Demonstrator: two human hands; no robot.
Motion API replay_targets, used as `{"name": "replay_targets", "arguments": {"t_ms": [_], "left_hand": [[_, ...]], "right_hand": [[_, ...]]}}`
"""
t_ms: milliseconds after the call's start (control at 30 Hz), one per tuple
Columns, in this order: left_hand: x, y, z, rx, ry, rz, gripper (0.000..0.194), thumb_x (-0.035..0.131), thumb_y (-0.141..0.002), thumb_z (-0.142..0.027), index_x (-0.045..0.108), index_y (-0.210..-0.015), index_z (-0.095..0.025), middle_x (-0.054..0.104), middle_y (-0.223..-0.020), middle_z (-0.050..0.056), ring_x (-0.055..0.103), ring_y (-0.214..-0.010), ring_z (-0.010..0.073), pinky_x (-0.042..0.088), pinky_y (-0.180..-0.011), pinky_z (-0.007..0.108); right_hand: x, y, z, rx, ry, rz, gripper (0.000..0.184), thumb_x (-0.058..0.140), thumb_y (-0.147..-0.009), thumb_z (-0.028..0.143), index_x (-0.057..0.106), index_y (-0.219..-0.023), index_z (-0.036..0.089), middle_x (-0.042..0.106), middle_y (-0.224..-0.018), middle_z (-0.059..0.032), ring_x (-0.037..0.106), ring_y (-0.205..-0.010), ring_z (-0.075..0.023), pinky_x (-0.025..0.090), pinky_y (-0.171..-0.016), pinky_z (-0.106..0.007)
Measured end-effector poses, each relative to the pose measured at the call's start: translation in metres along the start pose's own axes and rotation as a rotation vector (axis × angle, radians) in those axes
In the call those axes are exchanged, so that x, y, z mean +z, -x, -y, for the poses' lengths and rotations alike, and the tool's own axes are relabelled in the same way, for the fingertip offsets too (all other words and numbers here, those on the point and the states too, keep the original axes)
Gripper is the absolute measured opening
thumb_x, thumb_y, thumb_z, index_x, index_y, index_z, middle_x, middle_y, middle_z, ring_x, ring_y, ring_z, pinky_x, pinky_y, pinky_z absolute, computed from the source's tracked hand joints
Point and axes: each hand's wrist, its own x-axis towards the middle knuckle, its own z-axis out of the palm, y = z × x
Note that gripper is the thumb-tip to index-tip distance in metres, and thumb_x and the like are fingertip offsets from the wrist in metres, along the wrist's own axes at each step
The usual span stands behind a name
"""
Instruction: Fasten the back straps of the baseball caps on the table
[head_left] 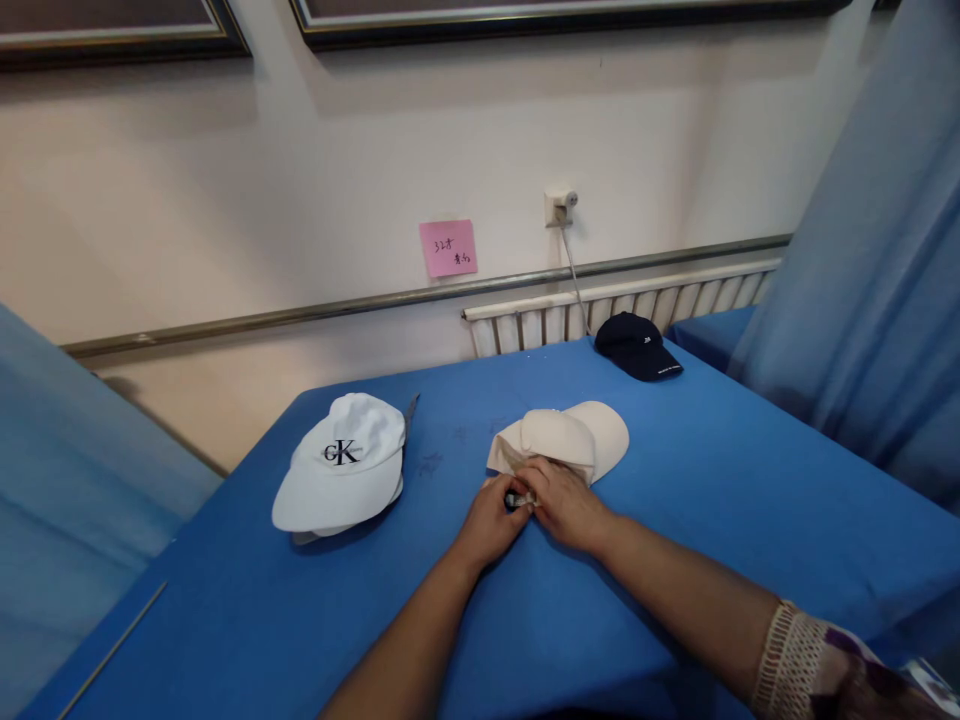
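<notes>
A cream baseball cap (559, 437) lies on the blue-covered table (442, 420), its brim pointing to the far right and its back opening toward me. My left hand (495, 520) pinches the cap's back strap at the near edge. Close against it, my right hand (562, 498) is closed on the same strap, fingertips meeting those of the left. The strap's fastening is mostly covered by my fingers, so I cannot tell whether it is done up.
White caps (341, 470) are stacked at the left, the top one with black CK lettering. A dark navy cap (637, 345) sits near the far right corner. A thin rod (112, 652) lies near the left edge. Blue curtains (870, 270) hang at both sides.
</notes>
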Motion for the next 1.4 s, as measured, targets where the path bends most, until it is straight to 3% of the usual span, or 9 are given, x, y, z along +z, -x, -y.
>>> {"name": "replay_targets", "arguments": {"t_ms": [233,467,700,833,1067,1167,1300,1400], "left_hand": [[-0.002,-0.003,0.001,-0.018,0.073,-0.004,0.012,0.065,-0.07,-0.022,0.053,-0.07,-0.018,0.06,-0.076,0.001,0.051,-0.08,0.0187,0.038,-0.074,0.03],[-0.005,-0.001,-0.001,-0.035,0.173,0.006,0.011,0.067,-0.071,-0.025,0.057,-0.071,-0.019,0.06,-0.077,0.001,0.05,-0.082,0.0195,0.038,-0.074,0.03],[-0.019,0.001,0.004,-0.147,0.747,0.152,0.025,0.073,-0.07,-0.031,0.053,-0.074,-0.017,0.062,-0.092,0.003,0.054,-0.085,0.0173,0.04,-0.075,0.027],[-0.022,0.002,0.001,-0.178,0.804,0.188,0.024,0.072,-0.073,-0.035,0.055,-0.074,-0.017,0.062,-0.092,0.002,0.055,-0.083,0.016,0.04,-0.076,0.027],[-0.012,0.002,-0.007,-0.043,0.412,-0.008,0.02,0.069,-0.076,-0.033,0.061,-0.066,-0.018,0.062,-0.114,0.008,0.053,-0.111,0.0243,0.035,-0.1,0.037],[-0.014,0.004,-0.008,-0.073,0.539,-0.043,0.019,0.07,-0.075,-0.032,0.062,-0.066,-0.017,0.061,-0.118,0.009,0.052,-0.115,0.0249,0.034,-0.103,0.037],[-0.019,0.004,-0.008,-0.21,0.852,-0.018,0.024,0.072,-0.074,-0.035,0.061,-0.068,-0.016,0.061,-0.12,0.01,0.055,-0.11,0.0241,0.041,-0.094,0.033],[-0.021,0.004,-0.007,-0.228,0.943,-0.006,0.022,0.07,-0.078,-0.038,0.064,-0.08,-0.016,0.063,-0.117,0.009,0.057,-0.105,0.0217,0.043,-0.091,0.032]], "right_hand": [[0.001,-0.001,0.001,-0.053,-0.042,-0.004,0.033,0.048,-0.078,0.005,0.053,-0.107,0.02,0.058,-0.109,-0.0071,0.052,-0.104,-0.0213,0.042,-0.093,-0.037],[0.004,0.001,-0.005,-0.032,-0.099,-0.03,0.036,0.052,-0.077,0.006,0.055,-0.109,0.021,0.058,-0.109,-0.0067,0.054,-0.105,-0.0217,0.044,-0.093,-0.037],[0.007,0.0,-0.005,-0.109,-0.191,-0.115,0.045,0.052,-0.073,0.001,0.055,-0.113,0.02,0.055,-0.118,-0.0088,0.054,-0.109,-0.021,0.046,-0.094,-0.037],[0.008,0.001,-0.005,-0.136,-0.227,-0.179,0.041,0.051,-0.073,0.0,0.053,-0.11,0.019,0.055,-0.115,-0.0097,0.054,-0.109,-0.0214,0.046,-0.095,-0.039],[0.01,0.002,-0.008,-0.153,-0.204,-0.158,0.033,0.049,-0.074,0.001,0.05,-0.101,0.02,0.055,-0.113,-0.0102,0.055,-0.107,-0.0224,0.047,-0.093,-0.039],[0.01,0.001,-0.008,-0.129,-0.222,-0.19,0.036,0.049,-0.071,0.0,0.048,-0.1,0.021,0.057,-0.106,-0.0083,0.056,-0.101,-0.0223,0.047,-0.09,-0.038],[0.01,0.0,-0.008,-0.128,-0.236,-0.212,0.04,0.047,-0.066,-0.001,0.048,-0.099,0.022,0.059,-0.1,-0.0063,0.058,-0.095,-0.0219,0.048,-0.085,-0.037],[0.008,0.001,-0.009,-0.129,-0.252,-0.214,0.04,0.048,-0.067,0.0,0.051,-0.1,0.022,0.061,-0.098,-0.0054,0.059,-0.093,-0.0207,0.047,-0.084,-0.035]]}}
